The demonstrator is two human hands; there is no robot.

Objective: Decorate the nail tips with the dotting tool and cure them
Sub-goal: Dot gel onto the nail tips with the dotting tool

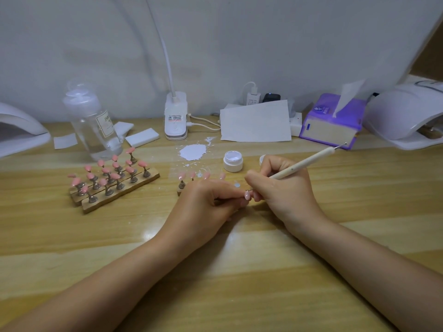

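Observation:
My right hand [281,188] grips a cream dotting tool [309,162] like a pen, its lower point meeting a pink nail tip [247,195]. My left hand [211,202] pinches that nail tip's stand between its fingertips, in the middle of the wooden table. Behind my left hand stands a short row of pink nail tips [191,175], partly hidden by the fingers. Two wooden holders with several pink nail tips [112,178] sit to the left. An open white jar of gel [233,160] stands just beyond my hands. A white curing lamp [405,116] is at the far right.
A white paint puddle [193,152] lies on the table behind the jar. A clear bottle [96,123], a clip lamp base [176,118], white paper [256,122], a purple tissue pack [333,123] and a second lamp [19,130] line the back.

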